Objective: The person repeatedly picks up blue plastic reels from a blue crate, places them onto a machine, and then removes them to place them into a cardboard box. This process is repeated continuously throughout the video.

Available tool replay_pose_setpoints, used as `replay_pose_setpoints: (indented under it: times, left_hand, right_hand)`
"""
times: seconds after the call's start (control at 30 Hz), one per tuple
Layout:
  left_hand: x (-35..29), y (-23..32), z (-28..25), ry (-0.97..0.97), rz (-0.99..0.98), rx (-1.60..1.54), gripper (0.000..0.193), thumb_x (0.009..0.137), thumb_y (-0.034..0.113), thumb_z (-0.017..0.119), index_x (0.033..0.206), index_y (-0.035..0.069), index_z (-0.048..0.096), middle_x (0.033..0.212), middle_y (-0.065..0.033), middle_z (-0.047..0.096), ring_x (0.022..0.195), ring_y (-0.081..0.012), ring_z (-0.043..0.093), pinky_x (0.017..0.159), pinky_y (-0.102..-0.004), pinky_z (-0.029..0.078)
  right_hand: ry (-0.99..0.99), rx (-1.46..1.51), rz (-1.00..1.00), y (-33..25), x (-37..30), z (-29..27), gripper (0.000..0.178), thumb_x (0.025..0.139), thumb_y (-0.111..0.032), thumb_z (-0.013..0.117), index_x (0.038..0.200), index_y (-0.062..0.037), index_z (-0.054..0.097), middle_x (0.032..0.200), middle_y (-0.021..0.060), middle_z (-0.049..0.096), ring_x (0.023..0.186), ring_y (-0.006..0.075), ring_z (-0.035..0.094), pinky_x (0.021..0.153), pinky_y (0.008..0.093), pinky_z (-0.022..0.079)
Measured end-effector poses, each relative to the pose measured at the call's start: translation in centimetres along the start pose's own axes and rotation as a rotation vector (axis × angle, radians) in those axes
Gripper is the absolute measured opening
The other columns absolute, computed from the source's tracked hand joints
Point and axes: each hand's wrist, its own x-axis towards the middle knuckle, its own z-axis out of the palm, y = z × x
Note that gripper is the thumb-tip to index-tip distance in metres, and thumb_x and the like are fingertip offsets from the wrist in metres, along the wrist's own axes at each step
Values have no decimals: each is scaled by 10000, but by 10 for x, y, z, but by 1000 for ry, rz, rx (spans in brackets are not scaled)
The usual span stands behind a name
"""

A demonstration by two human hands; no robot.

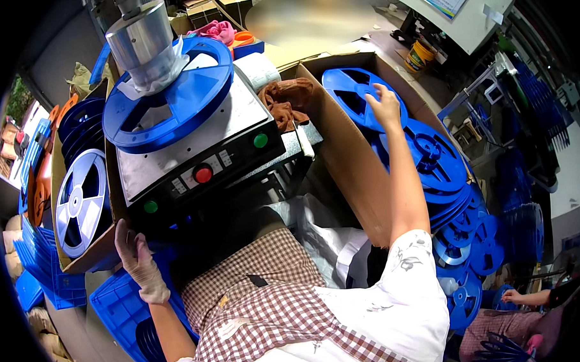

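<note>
My right hand is bare and reaches over a blue plastic reel at the far end of a long cardboard box. Its fingers are apart; whether they touch the reel I cannot tell. Several more blue reels are heaped below it. My left hand, in a pale glove, is open with nothing in it. It is beside the lower corner of another cardboard box, which holds a grey-looking reel and dark blue ones. One large blue reel lies on the press machine, under its metal cylinder head.
The machine's front has a red button and green buttons. A brown cloth lies at its right side. Below my left hand is a blue crate. Another person's hand shows at the lower right, near more reels.
</note>
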Motion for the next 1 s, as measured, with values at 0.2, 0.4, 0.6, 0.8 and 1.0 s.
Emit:
replay_pose_setpoints:
  times: [0.2, 0.4, 0.6, 0.8, 1.0]
  left_hand:
    - [5, 34, 5, -42, -28, 6, 508, 908, -49, 556, 1400, 46, 472, 1385, -103, 530, 1282, -214, 500, 1064, -313, 391]
    - [21, 82, 27, -74, 41, 95, 461, 866, -82, 608, 1311, 19, 538, 1255, -92, 605, 1166, -199, 571, 1032, -306, 429]
    - [18, 125, 89, -562, -88, -331, 713, 910, 249, 668, 1483, 39, 300, 1342, -207, 520, 1207, -284, 553, 1065, -403, 419]
    - [-16, 155, 149, -788, -228, -701, 1027, 812, 614, 706, 1522, 79, 192, 1344, -147, 505, 1276, -268, 500, 1047, -426, 440]
    - [-50, 134, 142, -658, 141, -597, 132, 918, 114, 636, 1010, 19, 625, 807, -67, 648, 698, -155, 620, 673, -275, 523]
  right_hand:
    - [-359, -340, 450, 79, 30, 46, 980, 729, -647, 693, 1507, -158, 351, 1441, 239, 470, 1336, 414, 439, 1075, 571, 348]
    - [-310, -414, 554, 52, 30, 44, 952, 677, -533, 735, 1502, -243, 359, 1384, 226, 517, 1289, 415, 477, 1063, 527, 378]
    - [-4, 214, -162, -36, -1, -39, 651, 733, -165, 702, 1359, -125, 529, 1240, 172, 552, 1163, 344, 532, 1023, 419, 427]
    - [-152, 294, -582, -158, -99, -102, 636, 618, -53, 672, 1249, -118, 627, 1185, 130, 561, 1170, 312, 515, 1108, 485, 340]
    - [-9, 504, -245, -191, -164, -95, 595, 702, 5, 733, 1277, -91, 612, 1258, 119, 513, 1206, 305, 503, 1068, 447, 393]
